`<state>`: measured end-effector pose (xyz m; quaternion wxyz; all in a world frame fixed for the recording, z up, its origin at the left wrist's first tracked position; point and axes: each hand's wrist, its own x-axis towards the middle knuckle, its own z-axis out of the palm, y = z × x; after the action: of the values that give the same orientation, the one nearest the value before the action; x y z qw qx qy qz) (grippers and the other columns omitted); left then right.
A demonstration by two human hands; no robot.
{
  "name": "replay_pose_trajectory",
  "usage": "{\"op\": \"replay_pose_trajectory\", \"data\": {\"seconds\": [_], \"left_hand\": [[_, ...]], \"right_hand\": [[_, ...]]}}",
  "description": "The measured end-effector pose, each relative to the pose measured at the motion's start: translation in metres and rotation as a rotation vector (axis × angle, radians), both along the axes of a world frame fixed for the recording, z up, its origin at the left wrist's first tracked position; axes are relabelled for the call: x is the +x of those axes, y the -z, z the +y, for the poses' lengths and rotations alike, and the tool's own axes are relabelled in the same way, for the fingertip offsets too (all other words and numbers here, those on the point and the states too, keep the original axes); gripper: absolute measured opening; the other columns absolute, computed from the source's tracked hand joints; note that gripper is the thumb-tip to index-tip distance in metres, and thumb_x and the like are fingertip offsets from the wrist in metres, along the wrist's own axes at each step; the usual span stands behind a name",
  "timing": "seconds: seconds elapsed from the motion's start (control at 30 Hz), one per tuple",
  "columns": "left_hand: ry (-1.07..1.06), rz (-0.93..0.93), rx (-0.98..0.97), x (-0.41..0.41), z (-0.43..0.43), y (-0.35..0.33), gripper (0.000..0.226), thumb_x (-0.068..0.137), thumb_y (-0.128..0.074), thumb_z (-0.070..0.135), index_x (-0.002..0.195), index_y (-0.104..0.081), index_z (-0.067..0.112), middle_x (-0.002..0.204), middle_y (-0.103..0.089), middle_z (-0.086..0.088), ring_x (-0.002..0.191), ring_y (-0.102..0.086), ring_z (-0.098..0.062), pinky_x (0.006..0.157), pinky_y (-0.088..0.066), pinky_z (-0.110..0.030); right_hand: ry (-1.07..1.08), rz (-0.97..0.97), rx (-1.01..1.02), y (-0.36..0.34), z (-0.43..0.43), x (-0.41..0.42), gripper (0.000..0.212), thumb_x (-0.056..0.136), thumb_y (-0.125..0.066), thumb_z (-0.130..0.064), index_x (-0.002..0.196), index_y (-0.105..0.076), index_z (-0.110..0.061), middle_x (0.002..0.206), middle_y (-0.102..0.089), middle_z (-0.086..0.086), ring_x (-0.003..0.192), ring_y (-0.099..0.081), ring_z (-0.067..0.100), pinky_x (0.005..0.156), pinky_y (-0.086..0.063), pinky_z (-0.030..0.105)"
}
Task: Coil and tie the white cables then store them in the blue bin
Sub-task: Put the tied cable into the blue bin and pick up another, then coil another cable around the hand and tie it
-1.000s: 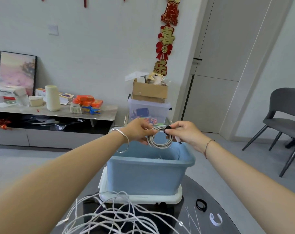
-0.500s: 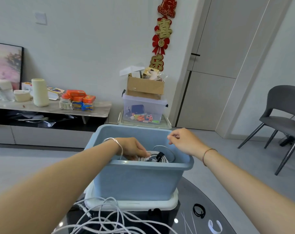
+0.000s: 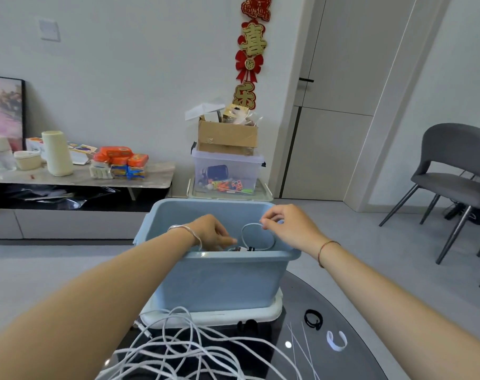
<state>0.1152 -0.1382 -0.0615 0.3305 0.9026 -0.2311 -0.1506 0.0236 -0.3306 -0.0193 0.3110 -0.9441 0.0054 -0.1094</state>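
Where the head view looks down over both forearms, the blue bin (image 3: 219, 281) stands on a white lid or tray (image 3: 214, 315) at the far part of the dark glass worktop (image 3: 310, 303), and both hands reach over its near rim. The left hand (image 3: 208, 231) dips inside with fingers curled downward next to a coiled white cable (image 3: 256, 237) bound by a dark tie (image 3: 250, 248); whether it grips anything I cannot tell, since the rim hides the fingertips. The right hand (image 3: 288, 229) hovers above the bin's right side, thumb and forefinger pinched together at the top of the cable loop. Nearer the camera a tangle of loose white cables (image 3: 189, 349) sprawls across the worktop up to the bin's base. To its right lie a black tie ring (image 3: 313, 319) and a white strap (image 3: 336, 340). A grey chair (image 3: 453, 171) stands beyond on the right
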Motion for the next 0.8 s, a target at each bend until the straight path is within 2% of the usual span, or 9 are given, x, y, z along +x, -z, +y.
{"op": "replay_pose_trajectory", "data": {"seconds": [0.07,0.17,0.23,0.3,0.47,0.57,0.63,0.73,0.8], "left_hand": [[-0.079,0.068,-0.236,-0.01,0.005,-0.012,0.029,0.084,-0.069,0.037,0.093,-0.073,0.009,0.083,-0.072,0.0,0.063,-0.068,-0.007,0.06,-0.054,-0.017],[-0.061,0.102,-0.406,-0.039,0.019,-0.037,0.027,0.085,-0.068,0.035,0.095,-0.07,0.01,0.09,-0.073,-0.006,0.075,-0.072,-0.016,0.066,-0.057,-0.02],[-0.042,0.095,-0.469,-0.064,0.029,-0.049,0.021,0.086,-0.067,0.033,0.092,-0.069,0.013,0.089,-0.073,-0.005,0.074,-0.072,-0.014,0.064,-0.056,-0.019],[-0.045,0.092,-0.516,-0.092,0.043,-0.056,0.015,0.086,-0.067,0.028,0.091,-0.068,0.014,0.087,-0.074,-0.005,0.072,-0.071,-0.013,0.062,-0.055,-0.018],[-0.005,0.096,-0.413,-0.162,0.08,-0.032,0.013,0.087,-0.067,0.024,0.097,-0.069,0.015,0.09,-0.075,-0.004,0.077,-0.071,-0.013,0.063,-0.054,-0.018],[0.014,0.08,-0.299,-0.192,0.093,0.004,0.015,0.084,-0.071,0.027,0.097,-0.071,0.02,0.092,-0.074,-0.006,0.085,-0.07,-0.014,0.074,-0.057,-0.022],[0.038,0.086,-0.255,-0.207,0.101,0.028,0.018,0.082,-0.074,0.025,0.098,-0.072,0.017,0.095,-0.074,-0.004,0.092,-0.07,-0.015,0.082,-0.054,-0.021],[0.051,0.066,-0.221,-0.227,0.111,0.047,0.026,0.082,-0.074,0.022,0.105,-0.07,0.011,0.1,-0.072,0.0,0.092,-0.068,-0.007,0.08,-0.049,-0.01],[0.062,0.025,-0.155,-0.238,0.118,0.052,0.029,0.083,-0.073,0.026,0.11,-0.069,0.014,0.103,-0.069,0.009,0.09,-0.063,0.006,0.079,-0.044,-0.003]], "right_hand": [[-0.051,0.01,0.091,-0.004,0.004,-0.013,0.008,0.086,-0.065,-0.023,0.086,-0.071,-0.019,0.085,-0.071,-0.006,0.077,-0.062,0.001,0.069,-0.044,0.016],[-0.086,0.012,0.236,-0.011,0.009,-0.037,0.011,0.084,-0.07,-0.022,0.09,-0.072,-0.013,0.082,-0.069,-0.009,0.056,-0.055,-0.009,0.051,-0.036,0.005],[-0.087,0.02,0.336,-0.016,0.014,-0.057,0.01,0.083,-0.071,-0.021,0.09,-0.071,-0.013,0.082,-0.068,-0.008,0.048,-0.051,-0.008,0.045,-0.035,0.007],[-0.087,0.033,0.447,-0.019,0.02,-0.079,0.007,0.083,-0.072,-0.021,0.087,-0.07,-0.016,0.083,-0.07,-0.002,0.043,-0.046,-0.003,0.045,-0.037,0.012],[-0.107,0.102,0.513,0.005,0.041,-0.138,0.005,0.083,-0.071,-0.014,0.087,-0.068,-0.013,0.078,-0.069,-0.001,0.041,-0.046,0.002,0.044,-0.037,0.012],[-0.147,0.247,0.389,0.033,0.049,-0.162,0.007,0.083,-0.072,-0.017,0.088,-0.068,-0.015,0.077,-0.069,-0.004,0.046,-0.052,0.005,0.045,-0.037,0.013],[-0.188,0.337,0.303,0.051,0.054,-0.174,0.007,0.082,-0.072,-0.02,0.088,-0.069,-0.019,0.08,-0.07,-0.006,0.053,-0.058,0.008,0.047,-0.039,0.013],[-0.274,0.397,0.254,0.07,0.064,-0.19,0.014,0.082,-0.073,-0.021,0.095,-0.07,-0.016,0.092,-0.072,-0.003,0.076,-0.067,0.019,0.067,-0.053,0.02],[-0.317,0.417,0.253,0.075,0.072,-0.198,0.017,0.081,-0.073,-0.02,0.097,-0.07,-0.014,0.097,-0.071,0.0,0.082,-0.066,0.016,0.076,-0.055,0.023]]}}
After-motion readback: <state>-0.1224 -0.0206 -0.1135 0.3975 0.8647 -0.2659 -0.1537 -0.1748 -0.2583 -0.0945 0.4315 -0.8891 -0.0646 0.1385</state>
